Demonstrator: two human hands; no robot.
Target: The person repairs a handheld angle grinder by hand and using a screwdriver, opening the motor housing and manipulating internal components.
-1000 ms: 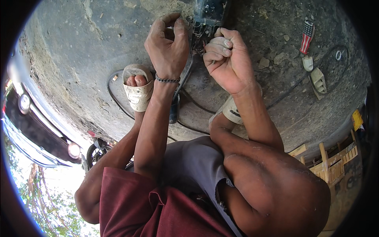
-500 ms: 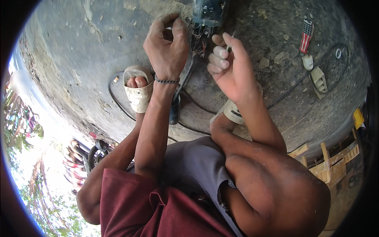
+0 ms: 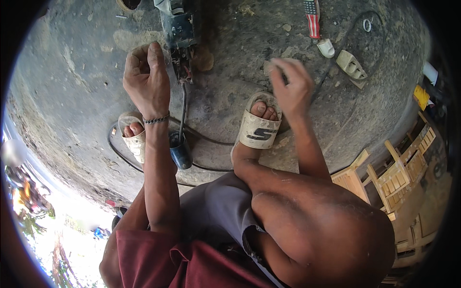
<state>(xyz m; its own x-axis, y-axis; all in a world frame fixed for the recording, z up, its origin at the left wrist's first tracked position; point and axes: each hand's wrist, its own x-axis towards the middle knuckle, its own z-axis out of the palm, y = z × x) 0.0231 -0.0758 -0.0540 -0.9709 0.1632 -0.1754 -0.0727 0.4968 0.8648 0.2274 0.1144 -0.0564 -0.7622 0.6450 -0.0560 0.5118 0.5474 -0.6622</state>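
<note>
A dark blue power tool point(image 3: 178, 26) lies on the ground ahead, its near end uncovered so that wires and inner parts point(image 3: 182, 65) show. Its black cord runs toward me through a loose blue cover point(image 3: 180, 151). My left hand point(image 3: 148, 81) is just left of the uncovered end, fingers curled in and thumb close to the forefinger; whatever it may pinch is hidden. Over by my right foot, clear of the tool, is my right hand point(image 3: 293, 89). Motion smears its bent fingers, and I cannot see whether anything is in them.
To the right lie a stars-and-stripes patterned object point(image 3: 312, 20), a white cap-like piece point(image 3: 326, 48), a beige plastic part point(image 3: 351, 66) and a white ring point(image 3: 367, 25). The black cord point(image 3: 211, 139) loops around my sandalled feet. Wooden frames point(image 3: 398, 177) stand at the right.
My right hand has moved away from the tool's uncovered end, rightward and nearer to my foot. My left hand stays beside the tool. The whole view has shifted to the right.
</note>
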